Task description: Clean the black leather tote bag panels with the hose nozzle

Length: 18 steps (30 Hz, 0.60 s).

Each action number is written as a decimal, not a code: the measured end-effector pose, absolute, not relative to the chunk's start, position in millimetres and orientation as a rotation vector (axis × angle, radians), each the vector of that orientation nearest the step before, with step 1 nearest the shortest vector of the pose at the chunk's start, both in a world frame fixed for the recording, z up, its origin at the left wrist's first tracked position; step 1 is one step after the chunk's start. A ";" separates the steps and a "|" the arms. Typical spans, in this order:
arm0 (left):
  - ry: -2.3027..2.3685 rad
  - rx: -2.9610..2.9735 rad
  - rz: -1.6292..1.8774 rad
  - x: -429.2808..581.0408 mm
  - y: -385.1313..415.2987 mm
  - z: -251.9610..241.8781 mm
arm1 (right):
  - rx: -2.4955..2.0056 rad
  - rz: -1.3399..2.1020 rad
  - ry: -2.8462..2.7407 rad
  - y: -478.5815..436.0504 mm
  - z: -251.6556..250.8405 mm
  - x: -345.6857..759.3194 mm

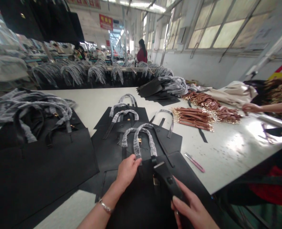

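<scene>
A black leather handbag (141, 203) lies flat in front of me, its handles (141, 140) wrapped in grey foam. My left hand (128, 171) rests on the bag's top edge, fingers at the base of the wrapped handle. My right hand (191, 208) grips a black strap (166, 178) that lifts off the bag, its cut end pointing away from me. More black bags (129, 127) lie stacked just beyond.
A big pile of black bags (38, 149) fills the white table's (227, 149) left side. Brown straps with gold buckles (195, 116) and a pink tool (194, 163) lie to the right. Another person's hand (250, 108) reaches in at the right. A person stands far back.
</scene>
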State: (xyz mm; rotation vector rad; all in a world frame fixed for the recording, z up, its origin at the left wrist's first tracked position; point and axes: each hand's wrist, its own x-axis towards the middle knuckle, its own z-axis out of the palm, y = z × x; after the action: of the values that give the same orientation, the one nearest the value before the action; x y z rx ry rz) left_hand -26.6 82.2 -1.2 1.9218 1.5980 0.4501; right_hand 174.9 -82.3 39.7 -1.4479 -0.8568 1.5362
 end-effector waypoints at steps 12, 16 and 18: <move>1.252 1.632 0.749 -34.6 88.9 -15.9 | -1.373 1.632 -0.812 -33.0 58.5 148.6; 1.334 1.642 0.779 -33.6 90.5 -17.3 | -1.424 1.471 -0.806 -40.6 75.4 172.4; 1.342 1.624 0.790 -36.7 91.9 -15.5 | -1.475 1.401 -0.756 -54.7 81.2 191.9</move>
State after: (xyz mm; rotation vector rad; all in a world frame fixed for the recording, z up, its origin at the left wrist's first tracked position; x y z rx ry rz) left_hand -36.7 91.9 -15.5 1.6235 1.3419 0.7904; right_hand 191.9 -54.7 81.2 -1.4747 -0.7562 1.4007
